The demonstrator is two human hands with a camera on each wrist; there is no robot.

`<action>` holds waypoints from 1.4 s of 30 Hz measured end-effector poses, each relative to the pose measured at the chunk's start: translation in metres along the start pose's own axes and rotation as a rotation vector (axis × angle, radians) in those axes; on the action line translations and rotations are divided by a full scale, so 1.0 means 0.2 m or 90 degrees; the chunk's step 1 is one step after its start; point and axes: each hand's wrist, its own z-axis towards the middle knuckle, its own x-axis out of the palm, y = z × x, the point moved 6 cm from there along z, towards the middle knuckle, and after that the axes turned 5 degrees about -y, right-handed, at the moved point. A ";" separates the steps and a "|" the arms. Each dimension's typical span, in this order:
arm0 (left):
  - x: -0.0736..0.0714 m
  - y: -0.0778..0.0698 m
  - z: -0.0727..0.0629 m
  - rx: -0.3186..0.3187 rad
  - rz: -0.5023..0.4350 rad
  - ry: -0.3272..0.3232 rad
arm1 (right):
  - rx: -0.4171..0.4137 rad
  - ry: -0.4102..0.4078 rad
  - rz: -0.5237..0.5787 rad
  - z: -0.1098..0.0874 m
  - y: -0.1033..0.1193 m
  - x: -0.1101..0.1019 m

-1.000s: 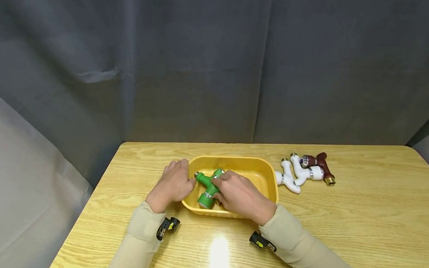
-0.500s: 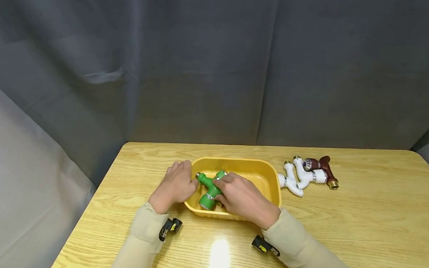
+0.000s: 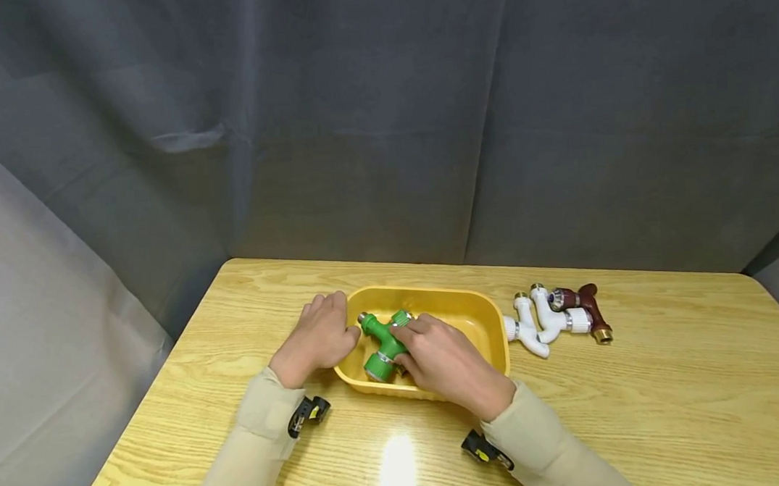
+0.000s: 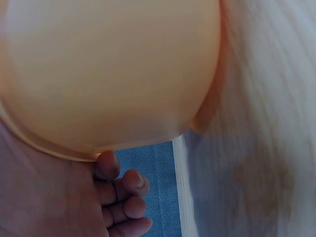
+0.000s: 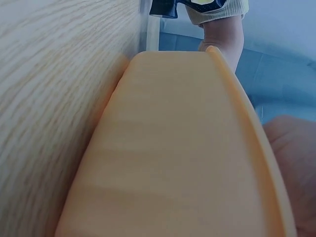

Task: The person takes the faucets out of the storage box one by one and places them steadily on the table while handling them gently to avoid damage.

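In the head view, a yellow plastic tub (image 3: 431,293) stands on the table. My left hand (image 3: 318,337) holds the tub's left rim; in the left wrist view its fingers (image 4: 133,207) curl beneath that rim. My right hand (image 3: 447,360) reaches over the near side and grips a green tap (image 3: 380,337) inside the tub, thumb and fingers around its right part. A second green knob (image 3: 402,318) with a metal band shows beside the fingertips; whether it belongs to another tap I cannot tell. Some brass shows under the hand. The right wrist view catches mostly the tub's outer wall (image 5: 168,148).
Right of the tub lie two white taps (image 3: 527,324) (image 3: 550,323) and a dark red tap (image 3: 591,310) with brass ends, close together. The wooden table (image 3: 663,383) ends at a grey cloth backdrop (image 3: 386,163).
The green tap has shifted very slightly to the right in the tub, with my right hand still gripping it. My left hand keeps its hold on the rim.
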 end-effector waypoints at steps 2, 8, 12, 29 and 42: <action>0.00 0.00 0.00 0.000 0.001 0.001 | 0.000 -0.004 -0.005 -0.01 0.00 -0.01; 0.00 0.00 -0.01 0.000 -0.002 0.001 | 0.004 -0.011 -0.003 -0.02 -0.01 -0.02; 0.00 0.00 -0.01 -0.001 -0.007 0.001 | 0.010 -0.012 -0.002 -0.03 -0.01 -0.03; 0.00 -0.01 -0.02 0.000 -0.014 -0.002 | 0.021 -0.026 0.003 -0.07 -0.03 -0.05; -0.01 0.00 -0.01 0.000 -0.009 -0.003 | 0.026 -0.041 0.005 -0.10 -0.05 -0.09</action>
